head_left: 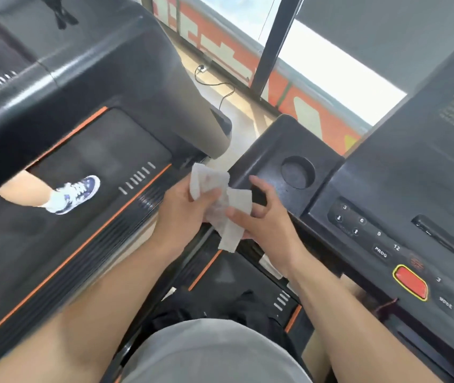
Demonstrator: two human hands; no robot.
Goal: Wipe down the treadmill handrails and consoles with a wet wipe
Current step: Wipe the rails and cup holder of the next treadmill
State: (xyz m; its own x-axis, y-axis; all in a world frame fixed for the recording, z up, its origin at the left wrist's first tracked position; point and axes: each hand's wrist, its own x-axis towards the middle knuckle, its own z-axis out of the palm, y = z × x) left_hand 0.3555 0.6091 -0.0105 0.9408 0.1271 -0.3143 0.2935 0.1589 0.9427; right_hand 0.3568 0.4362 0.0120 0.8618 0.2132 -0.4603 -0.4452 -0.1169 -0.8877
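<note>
Gym floor, black console [402, 205] at right. Left hand [185, 210] and right hand [264, 219] both pinch a crumpled wet wipe [227, 208] just beside the cupholder [297, 172], apparently refolding it. Risks: wipe tearing, or brushing the red stop button [410, 281].

Floor [244, 125]: pale and glossy, seen between the two machines; a black cable [220, 89] lies on it, running to a small socket [202, 68] near the window wall.
Left treadmill deck [62, 244]: dark belt with orange edge stripes; a foot in a white and blue sneaker [78, 193] stands on it.
Console tray [273, 158]: black, with a round cup recess [297, 171], which holds nothing.
Near treadmill deck [234, 275]: dark belt, orange stripe, partly hidden by the arms.
</note>
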